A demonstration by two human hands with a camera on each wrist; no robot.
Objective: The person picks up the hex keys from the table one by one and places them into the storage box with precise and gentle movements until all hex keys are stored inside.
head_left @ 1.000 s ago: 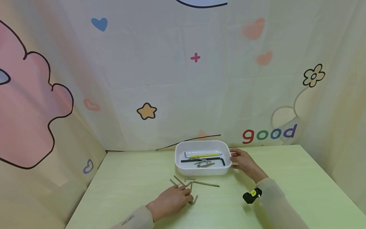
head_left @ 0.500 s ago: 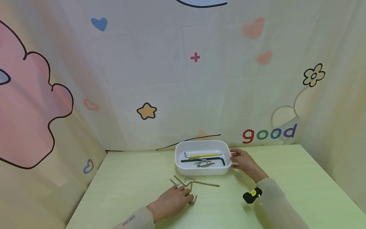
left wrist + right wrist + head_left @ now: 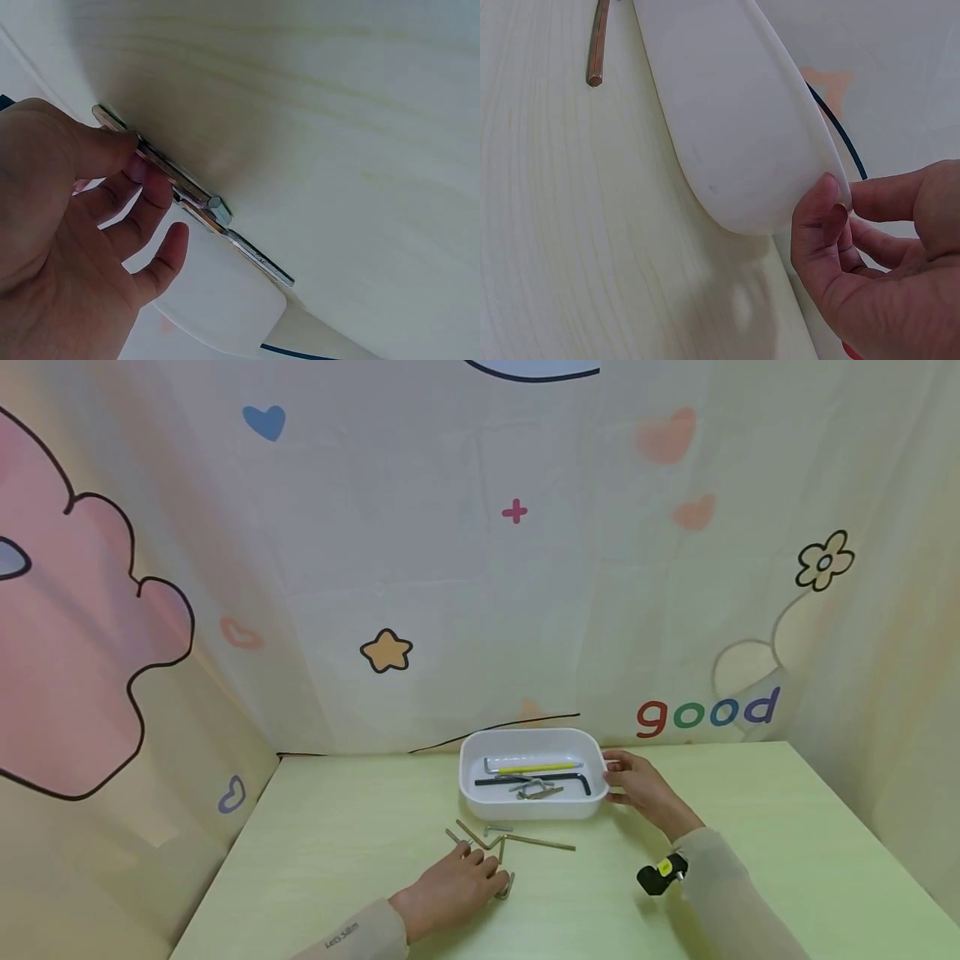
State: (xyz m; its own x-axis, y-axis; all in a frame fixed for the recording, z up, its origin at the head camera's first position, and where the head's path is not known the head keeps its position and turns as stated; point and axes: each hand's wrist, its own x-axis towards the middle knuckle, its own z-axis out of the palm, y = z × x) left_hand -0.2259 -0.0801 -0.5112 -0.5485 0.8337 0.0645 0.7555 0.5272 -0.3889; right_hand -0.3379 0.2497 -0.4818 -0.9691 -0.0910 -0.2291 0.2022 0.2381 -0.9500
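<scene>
In the head view my left hand (image 3: 456, 889) reaches over several loose L-shaped hex keys on the table. The left wrist view shows its thumb and fingers pinching a metal hex key (image 3: 169, 169); another hex key (image 3: 259, 255) lies just beyond. A small bent hex key (image 3: 507, 887) shows by the fingertips. Further off are a long bronze-coloured hex key (image 3: 540, 842) and a small silver one (image 3: 498, 828). My right hand (image 3: 641, 787) holds the right end of a white plastic box (image 3: 534, 811), its thumb and fingers pinching the rim (image 3: 832, 161) in the right wrist view.
Inside the box lie a yellow-sleeved hex key (image 3: 534, 768), a large black hex key (image 3: 536, 779) and some smaller metal ones. A printed curtain (image 3: 450, 568) hangs behind the pale table (image 3: 345, 827). A black wrist camera (image 3: 658, 875) sits on the right sleeve.
My left hand has shifted very slightly right, and the small bent hex key by its fingertips has moved a little left. My right hand and the box stay put.
</scene>
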